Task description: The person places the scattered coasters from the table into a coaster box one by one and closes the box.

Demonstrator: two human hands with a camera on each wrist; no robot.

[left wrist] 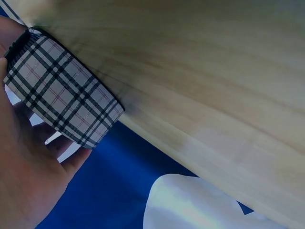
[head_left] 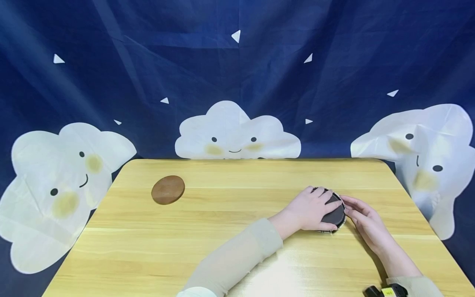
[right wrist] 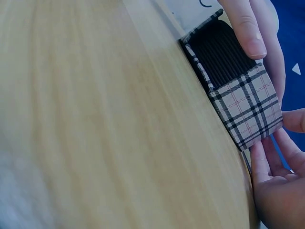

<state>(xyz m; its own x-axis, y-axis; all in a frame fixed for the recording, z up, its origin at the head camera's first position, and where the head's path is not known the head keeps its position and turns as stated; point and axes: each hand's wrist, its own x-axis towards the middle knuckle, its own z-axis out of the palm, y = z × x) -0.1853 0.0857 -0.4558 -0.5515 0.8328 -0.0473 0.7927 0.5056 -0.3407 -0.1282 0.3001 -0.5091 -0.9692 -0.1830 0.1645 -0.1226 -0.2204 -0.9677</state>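
A round plaid coaster holder [head_left: 337,214] with a black top lies on the right part of the table. My left hand [head_left: 309,209] holds it from above, fingers spread across the top and thumb over the near rim. From the right side, my right hand [head_left: 371,225] holds its wall with thumb and fingertips. In the right wrist view an opening in the holder's plaid wall [right wrist: 252,105] shows black ribbed layers [right wrist: 221,55] inside; what they are I cannot tell. The left wrist view has the plaid wall [left wrist: 66,90] beside my left palm.
A flat brown round coaster [head_left: 168,190] lies at the back left of the wooden table [head_left: 208,198]. Behind the table's far edge hangs a dark blue cloth [head_left: 267,74] with white clouds. A black device [head_left: 397,290] sits at my right wrist.
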